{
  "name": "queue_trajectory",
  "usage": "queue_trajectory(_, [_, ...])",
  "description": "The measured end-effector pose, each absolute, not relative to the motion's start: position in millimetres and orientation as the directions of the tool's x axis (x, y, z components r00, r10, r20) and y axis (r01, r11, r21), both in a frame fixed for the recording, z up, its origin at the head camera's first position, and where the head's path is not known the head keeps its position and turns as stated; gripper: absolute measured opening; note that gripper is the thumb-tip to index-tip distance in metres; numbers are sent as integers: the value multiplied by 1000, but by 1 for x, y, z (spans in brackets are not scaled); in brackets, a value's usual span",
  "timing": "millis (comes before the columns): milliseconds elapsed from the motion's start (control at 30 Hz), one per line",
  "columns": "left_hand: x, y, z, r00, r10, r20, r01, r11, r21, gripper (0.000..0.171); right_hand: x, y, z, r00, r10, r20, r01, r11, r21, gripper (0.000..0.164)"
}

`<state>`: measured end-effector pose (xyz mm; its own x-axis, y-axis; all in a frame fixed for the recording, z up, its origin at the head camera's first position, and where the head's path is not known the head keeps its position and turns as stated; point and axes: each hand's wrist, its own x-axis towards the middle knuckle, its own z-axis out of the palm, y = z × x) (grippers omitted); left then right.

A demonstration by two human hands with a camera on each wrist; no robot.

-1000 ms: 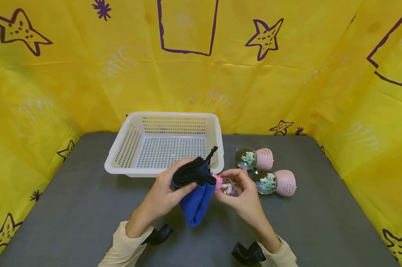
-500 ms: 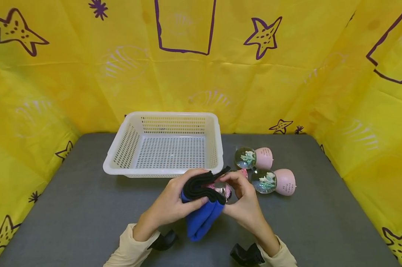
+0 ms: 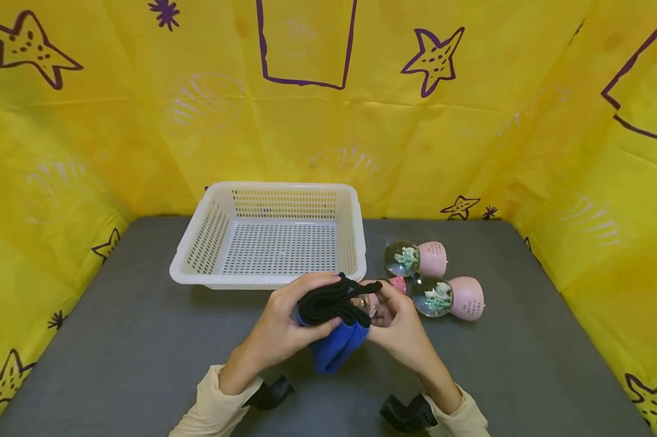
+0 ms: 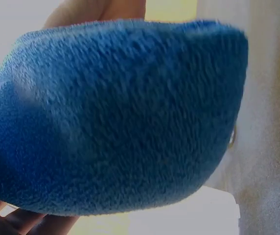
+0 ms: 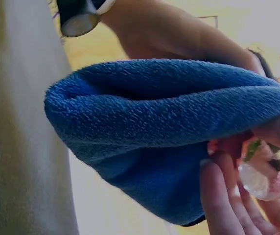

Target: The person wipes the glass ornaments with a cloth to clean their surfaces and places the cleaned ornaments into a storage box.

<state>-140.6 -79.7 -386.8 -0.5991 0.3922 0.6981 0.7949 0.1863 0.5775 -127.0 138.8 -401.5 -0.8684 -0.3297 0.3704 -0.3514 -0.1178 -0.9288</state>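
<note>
My left hand (image 3: 284, 331) grips a folded blue cloth (image 3: 336, 351) with a black edge; the plush side fills most of the left wrist view. At the cloth's right side, my right hand (image 3: 403, 337) holds a small snow globe (image 3: 367, 303) against the black-edged folds. Its clear dome and pinkish figure show between the fingers in the right wrist view, while its pink base is mostly hidden by the cloth and fingers. Behind the right hand, a bright pink piece (image 3: 398, 284) lies on the table, partly covered.
A white plastic basket (image 3: 197, 276) stands just beyond the hands, at the back of the grey table (image 3: 115, 340). To the right lie two larger snow globes on their sides, a rear one (image 3: 432, 259) and a front one (image 3: 466, 298), both with pink bases. Yellow printed fabric (image 3: 306, 133) encloses the table.
The left hand and cloth have shifted right. The small globe, earlier outside the cloth's right edge, is now partly inside the black-edged folds, with the right hand's fingers closer around it.
</note>
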Motion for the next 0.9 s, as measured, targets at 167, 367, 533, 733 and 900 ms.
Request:
queue_trajectory(167, [-142,-83,-385,-627,402,668,769,180,614,60,-127,140,-400,-842,-395,367,-307,-208,-929,39])
queue_trajectory(367, [-140,-87,-383,-720,412,558,674,225,703,58,-126,136,-402,-812,-376,446,-430,-131,-893,47])
queue_trajectory(533, [-139,-89,-380,-796,402,453,565,224,794,49,-124,133,-403,-779,-354,518,-522,-92,-848,53])
queue_trajectory(733, [-139,-90,-379,-769,403,497,607,213,766,54,-125,133,-402,-765,-384,517,-463,-231,-856,51])
queue_trajectory(900, [-140,-91,-380,-699,409,587,693,183,698,58,-126,136,-400,-778,-365,511,-436,-272,-858,42])
